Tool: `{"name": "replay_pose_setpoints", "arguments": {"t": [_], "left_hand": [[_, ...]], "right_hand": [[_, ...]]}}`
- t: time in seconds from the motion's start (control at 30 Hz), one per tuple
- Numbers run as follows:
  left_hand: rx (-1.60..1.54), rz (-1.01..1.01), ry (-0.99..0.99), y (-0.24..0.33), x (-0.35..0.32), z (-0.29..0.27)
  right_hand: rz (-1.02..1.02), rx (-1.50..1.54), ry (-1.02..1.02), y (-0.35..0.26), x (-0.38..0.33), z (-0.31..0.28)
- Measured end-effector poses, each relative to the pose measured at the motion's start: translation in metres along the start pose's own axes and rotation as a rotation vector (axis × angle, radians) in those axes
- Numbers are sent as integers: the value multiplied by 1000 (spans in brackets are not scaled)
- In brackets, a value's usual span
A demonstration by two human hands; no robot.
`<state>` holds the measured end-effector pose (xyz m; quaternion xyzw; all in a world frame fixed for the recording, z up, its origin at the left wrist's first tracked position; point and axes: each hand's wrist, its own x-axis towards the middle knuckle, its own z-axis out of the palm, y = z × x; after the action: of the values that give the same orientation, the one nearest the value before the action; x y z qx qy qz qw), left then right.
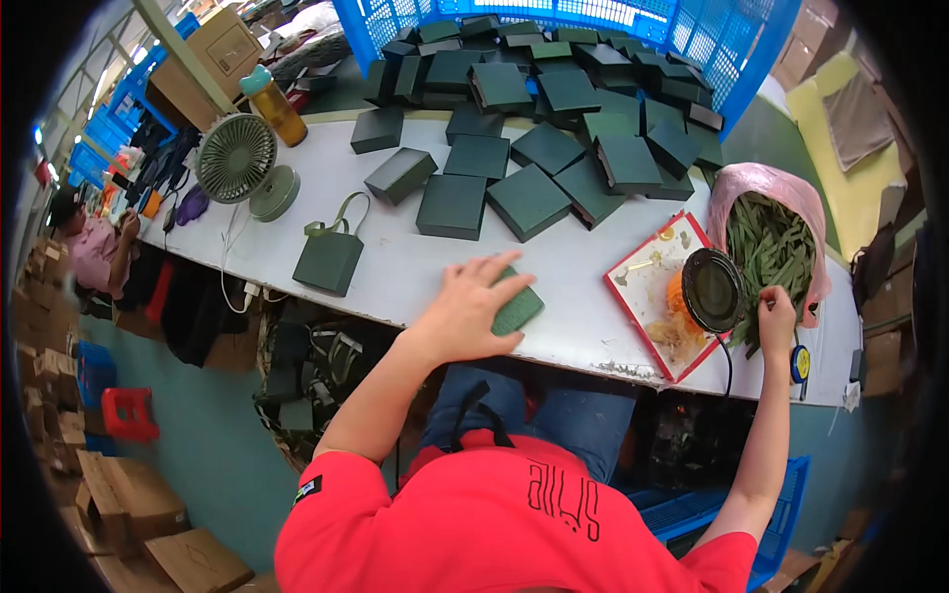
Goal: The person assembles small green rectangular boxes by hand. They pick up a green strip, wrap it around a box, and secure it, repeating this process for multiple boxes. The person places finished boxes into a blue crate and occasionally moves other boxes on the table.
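My left hand [465,311] lies with spread fingers around a small green box [518,304] near the table's front edge. The thumb is at the box's near side and the fingers reach over its far side. My right hand [777,314] is closed in a pinch at the edge of a pink plastic bag [813,188] full of green ribbon strips [769,242]. What lies between those fingertips is too small to make out. Between the hands, a round dark-topped pot [713,290] stands on a stained, red-edged tray [647,282].
Many dark green boxes [479,156] are piled toward a blue crate [727,59]. One box with a ribbon loop [329,259] stands at left, near a fan [237,158] and bottle [274,107]. A tape measure [800,364] is at right. Another person [94,247] sits far left.
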<state>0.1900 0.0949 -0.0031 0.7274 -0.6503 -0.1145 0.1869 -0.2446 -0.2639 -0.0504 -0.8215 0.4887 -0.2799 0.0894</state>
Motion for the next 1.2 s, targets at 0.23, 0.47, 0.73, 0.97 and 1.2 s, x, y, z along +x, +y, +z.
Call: {"name": "replay_pose_setpoints", "arguments": {"t": [0.23,0.47,0.73,0.97,1.2], "left_hand": [[-14,201,25,4,-3,8],[-29,-122,499,9,-1,27],[23,-273,142,13,8,32],[113,-126,-120,37,9,4],[78,-108,69,52,30,39]], "right_hand": [[217,317,105,-4,15,2],[268,773,534,-6,36,-37],[274,752,587,-34,39,-76],[-42,583,806,-118,-3,-156],[74,853,585,-120,-67,-142]]}}
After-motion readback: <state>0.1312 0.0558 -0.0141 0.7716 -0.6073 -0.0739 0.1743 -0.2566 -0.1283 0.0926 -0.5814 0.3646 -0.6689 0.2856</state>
